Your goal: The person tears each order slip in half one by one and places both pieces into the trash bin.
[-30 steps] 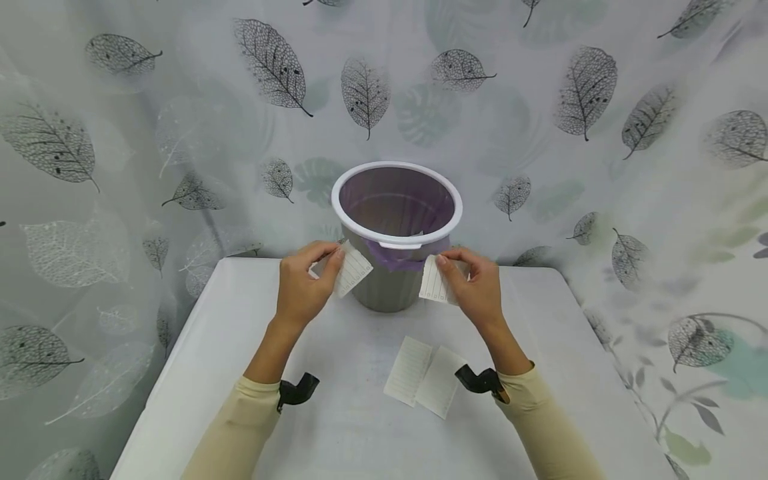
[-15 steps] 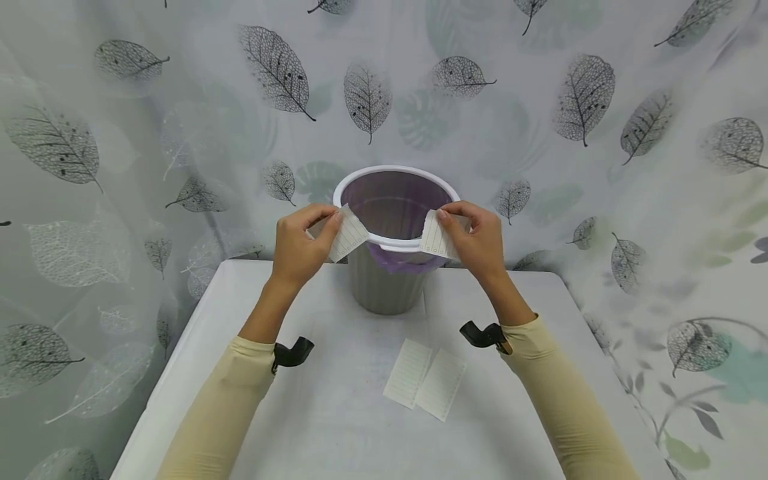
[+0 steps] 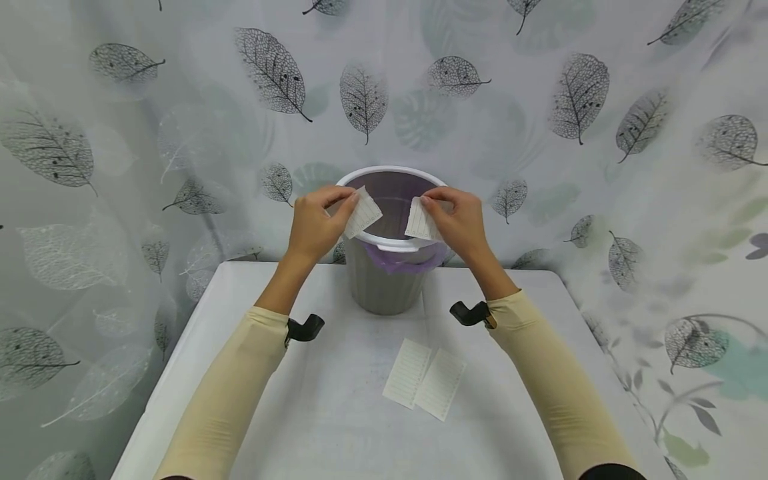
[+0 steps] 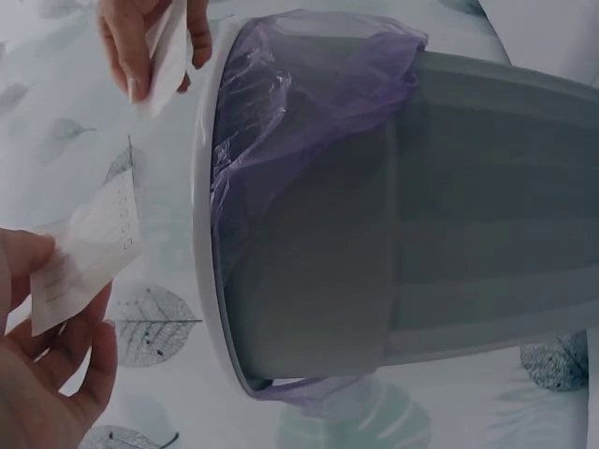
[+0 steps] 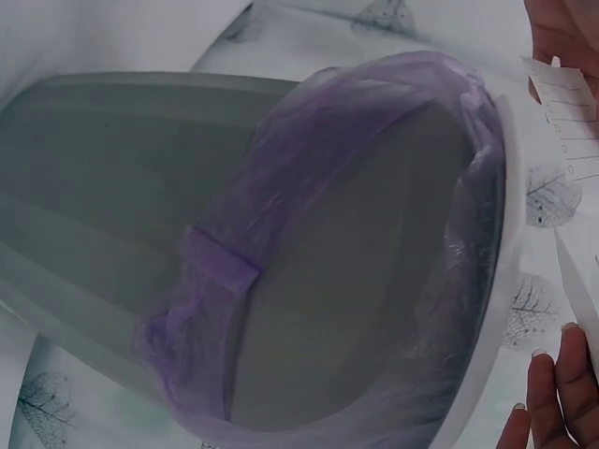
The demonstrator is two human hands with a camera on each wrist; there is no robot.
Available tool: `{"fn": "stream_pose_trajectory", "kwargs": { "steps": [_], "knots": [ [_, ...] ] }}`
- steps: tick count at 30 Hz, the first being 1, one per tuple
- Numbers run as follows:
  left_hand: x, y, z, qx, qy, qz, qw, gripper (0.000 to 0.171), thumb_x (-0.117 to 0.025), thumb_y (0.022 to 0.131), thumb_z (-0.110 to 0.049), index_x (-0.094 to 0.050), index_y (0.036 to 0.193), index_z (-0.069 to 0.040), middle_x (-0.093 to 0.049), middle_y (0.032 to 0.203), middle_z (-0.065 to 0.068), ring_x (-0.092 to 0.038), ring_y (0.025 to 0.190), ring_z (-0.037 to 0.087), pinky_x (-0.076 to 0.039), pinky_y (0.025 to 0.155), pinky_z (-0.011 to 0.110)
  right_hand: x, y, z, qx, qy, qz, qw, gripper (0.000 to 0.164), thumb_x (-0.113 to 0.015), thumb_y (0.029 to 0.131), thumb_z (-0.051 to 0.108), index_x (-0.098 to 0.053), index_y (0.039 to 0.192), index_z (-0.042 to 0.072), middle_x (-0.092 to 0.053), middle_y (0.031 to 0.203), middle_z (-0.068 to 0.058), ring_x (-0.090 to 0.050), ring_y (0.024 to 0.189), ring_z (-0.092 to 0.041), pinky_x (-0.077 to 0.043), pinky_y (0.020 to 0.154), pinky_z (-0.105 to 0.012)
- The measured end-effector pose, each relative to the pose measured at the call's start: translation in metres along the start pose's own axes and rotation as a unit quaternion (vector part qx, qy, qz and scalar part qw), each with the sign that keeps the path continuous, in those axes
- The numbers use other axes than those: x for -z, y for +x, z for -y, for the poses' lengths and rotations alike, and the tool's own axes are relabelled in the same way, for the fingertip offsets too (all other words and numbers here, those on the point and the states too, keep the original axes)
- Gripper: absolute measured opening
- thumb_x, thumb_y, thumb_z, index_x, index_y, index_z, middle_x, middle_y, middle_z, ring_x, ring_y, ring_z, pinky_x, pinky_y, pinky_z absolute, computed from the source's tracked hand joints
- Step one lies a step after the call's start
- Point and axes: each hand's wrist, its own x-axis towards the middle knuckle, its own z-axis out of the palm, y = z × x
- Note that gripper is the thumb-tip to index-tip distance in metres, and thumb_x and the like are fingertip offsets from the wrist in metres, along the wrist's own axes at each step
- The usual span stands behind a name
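- The left hand (image 3: 319,223) pinches one paper piece (image 3: 365,213) between thumb and fingers.
- The right hand (image 3: 461,217) pinches another paper piece (image 3: 422,221) in similar way.
- Both pieces are higher than the white rim (image 3: 393,245) of the grey bin (image 3: 384,287).
- Two paper sheets (image 3: 408,373) lie on the worktop (image 3: 336,413).

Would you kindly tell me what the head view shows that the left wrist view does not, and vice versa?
Only the head view shows two sheets lying on the table and the beige sleeves. Only the left wrist view shows curled lower fingers on the left hand. Both show that hand, the right hand, their paper pieces, and the bin with its purple liner.
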Motion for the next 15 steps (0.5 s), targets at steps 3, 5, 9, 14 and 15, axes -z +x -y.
{"fn": "stream_pose_trajectory", "kwargs": {
  "steps": [3,5,9,14,15],
  "knots": [
    [-0.002,0.004,0.003,-0.001,0.010,0.001,1.0000,0.016,-0.072,0.099,-0.012,-0.081,0.107,-0.001,-0.077,0.101,0.009,-0.072,0.095,0.025,-0.055,0.086,0.041,-0.002,0.003,-0.004,-0.009,-0.011,0.007,1.000,0.013,-0.075,0.097,0.011,-0.080,0.099,-0.001,-0.076,0.097,-0.013,-0.069,0.100,-0.030,-0.050,0.091,-0.046],
    [-0.003,0.007,0.005,-0.001,0.015,0.001,0.9999,0.016,-0.072,0.099,-0.012,-0.081,0.106,-0.001,-0.077,0.101,0.010,-0.071,0.094,0.026,-0.054,0.085,0.041,-0.002,0.005,-0.007,-0.012,-0.018,0.010,1.000,0.014,-0.076,0.097,0.012,-0.080,0.100,0.000,-0.077,0.098,-0.014,-0.069,0.104,-0.032,-0.050,0.094,-0.048],
    [-0.008,0.012,0.011,0.001,0.017,0.012,0.9998,0.015,-0.073,0.099,-0.011,-0.081,0.106,0.000,-0.077,0.102,0.011,-0.070,0.092,0.027,-0.054,0.084,0.040,-0.003,0.010,-0.011,-0.015,-0.029,0.024,0.999,0.015,-0.076,0.097,0.014,-0.080,0.102,0.000,-0.077,0.101,-0.014,-0.068,0.107,-0.033,-0.049,0.096,-0.050],
    [-0.015,0.019,0.017,0.011,0.014,0.027,0.9995,0.014,-0.073,0.099,-0.011,-0.081,0.105,-0.001,-0.077,0.101,0.010,-0.070,0.095,0.025,-0.054,0.086,0.042,-0.006,0.015,-0.014,-0.029,-0.043,0.049,0.997,0.017,-0.076,0.098,0.016,-0.081,0.104,0.001,-0.077,0.103,-0.013,-0.068,0.108,-0.032,-0.049,0.095,-0.049],
    [-0.016,0.020,0.018,0.013,0.015,0.031,0.9993,0.014,-0.073,0.099,-0.012,-0.081,0.106,-0.002,-0.077,0.101,0.009,-0.070,0.096,0.025,-0.054,0.087,0.042,-0.006,0.015,-0.014,-0.032,-0.043,0.053,0.997,0.017,-0.076,0.098,0.016,-0.081,0.104,0.001,-0.077,0.103,-0.013,-0.068,0.108,-0.032,-0.049,0.095,-0.048]
  ]
}}
